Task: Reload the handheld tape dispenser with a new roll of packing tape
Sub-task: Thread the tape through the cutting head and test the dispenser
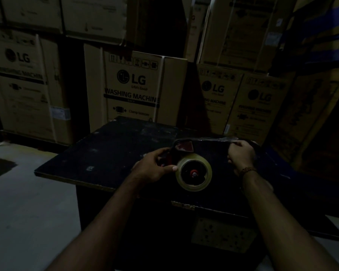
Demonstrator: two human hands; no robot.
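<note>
In the dim room full of big boxes (133,85), you are holding the tape dispenser (181,151) over the dark table (106,149) with your left hand (155,167), the tape roll (193,173) already on it, while your right hand (241,153) is pinching the loose tape end (226,139), which could twist and stick to itself if it goes slack.

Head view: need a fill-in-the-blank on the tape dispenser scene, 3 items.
1. The tape roll sits on the dispenser's ____ hub.
2. The ____ hand grips the tape dispenser.
3. The cartons behind the table read "LG ____ MACHINE".

Missing: red; left; WASHING
</note>
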